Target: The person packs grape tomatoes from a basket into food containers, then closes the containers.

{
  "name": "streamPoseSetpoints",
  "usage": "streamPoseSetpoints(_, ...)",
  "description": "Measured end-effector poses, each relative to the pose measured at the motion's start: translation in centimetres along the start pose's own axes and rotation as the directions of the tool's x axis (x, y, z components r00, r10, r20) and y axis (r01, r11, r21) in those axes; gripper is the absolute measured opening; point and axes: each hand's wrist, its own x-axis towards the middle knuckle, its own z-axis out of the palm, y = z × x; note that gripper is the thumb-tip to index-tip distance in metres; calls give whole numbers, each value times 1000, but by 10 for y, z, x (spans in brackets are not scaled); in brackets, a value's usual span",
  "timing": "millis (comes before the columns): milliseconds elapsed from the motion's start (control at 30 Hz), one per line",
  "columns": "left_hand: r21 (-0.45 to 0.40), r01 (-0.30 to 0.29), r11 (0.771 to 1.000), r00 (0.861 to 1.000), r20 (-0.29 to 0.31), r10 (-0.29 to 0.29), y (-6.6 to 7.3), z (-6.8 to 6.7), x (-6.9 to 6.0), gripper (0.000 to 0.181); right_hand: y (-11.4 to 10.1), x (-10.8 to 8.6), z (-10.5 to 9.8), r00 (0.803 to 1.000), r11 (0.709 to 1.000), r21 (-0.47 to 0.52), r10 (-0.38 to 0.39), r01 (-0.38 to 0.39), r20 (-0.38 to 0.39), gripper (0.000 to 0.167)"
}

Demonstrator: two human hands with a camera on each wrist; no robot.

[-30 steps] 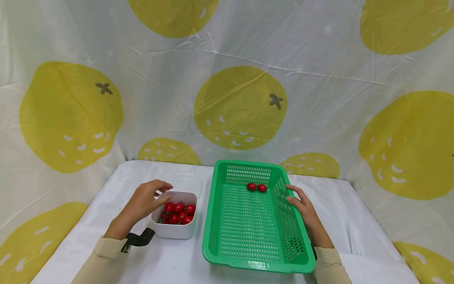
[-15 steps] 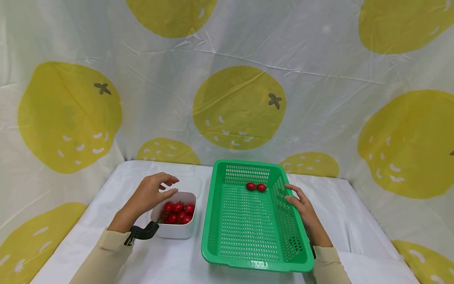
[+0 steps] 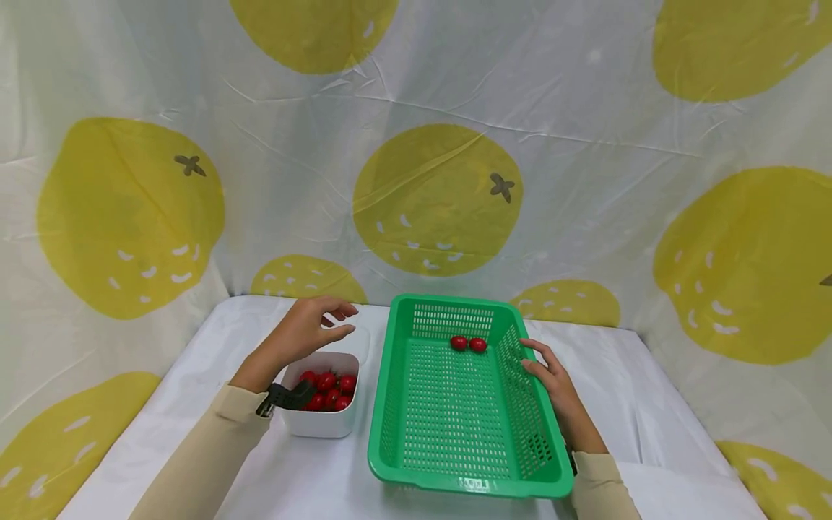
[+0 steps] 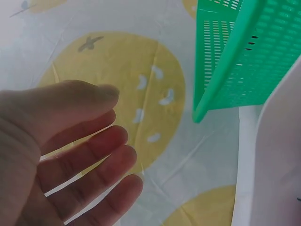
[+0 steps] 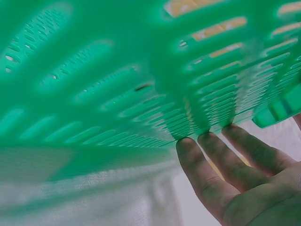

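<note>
My left hand (image 3: pixel 308 332) hovers above the far side of a white box (image 3: pixel 325 425), its fingers apart and bent, with nothing between them in the left wrist view. Several small red cherry tomatoes (image 3: pixel 327 381) lie in that box, partly covered by the black wrist strap. On the right, a green perforated basket (image 3: pixel 379 404) has two tomatoes (image 3: pixel 468 344) near its far end. My right hand (image 3: pixel 552 379) holds the basket's right rim, thumb and forefinger over the edge. Fingertips (image 5: pixel 188 146) of the same hand touch the outer wall in the right wrist view.
A flat whitish lid (image 3: pixel 360 343) lies just behind the box. Box and basket stand side by side on a white cloth (image 3: pixel 624 404). A curtain (image 3: pixel 273 180) with big yellow fruit prints closes off the back and sides.
My left hand has moved forward and to the right, from the box's left side to over its far edge. My right hand and the basket stay nearly still.
</note>
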Motion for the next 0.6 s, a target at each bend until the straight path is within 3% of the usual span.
streamPoseSetpoints(367, -60, 14, 998, 997, 72, -9, 3, 6, 36, 22, 1, 1, 1, 1000, 1000, 1, -13, 13, -5, 49)
streamPoseSetpoints(600, -74, -3, 997, 994, 106, 10, 4, 20, 57, 23, 2, 1, 2, 1000, 1000, 20, -9, 9, -1, 47)
